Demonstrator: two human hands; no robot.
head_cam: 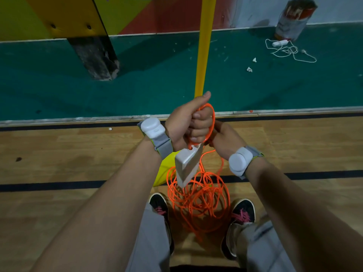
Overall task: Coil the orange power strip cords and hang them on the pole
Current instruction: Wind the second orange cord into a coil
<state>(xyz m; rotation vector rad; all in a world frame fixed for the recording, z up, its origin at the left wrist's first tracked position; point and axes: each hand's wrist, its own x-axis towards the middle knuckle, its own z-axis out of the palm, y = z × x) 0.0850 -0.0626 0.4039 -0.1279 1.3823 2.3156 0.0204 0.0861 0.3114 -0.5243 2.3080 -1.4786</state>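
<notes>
Head view looks down on two hands meeting over the wooden floor. The left hand [182,122] is clenched round a small loop of the orange cord [198,205], thumb up. One white power strip [187,165] hangs just under that fist, long axis pointing down. The rest of the one cord lies in a loose tangle on the wood between the shoes. The yellow pole [204,46], a single upright, rises straight beyond the left fist, so that hand is nearer it. The right hand [225,140] sits just beside the loop, fingers hidden behind it; I cannot tell whether they grip. At the far right edge of the green floor lies one more white strip [280,43], near one paint can [294,18].
</notes>
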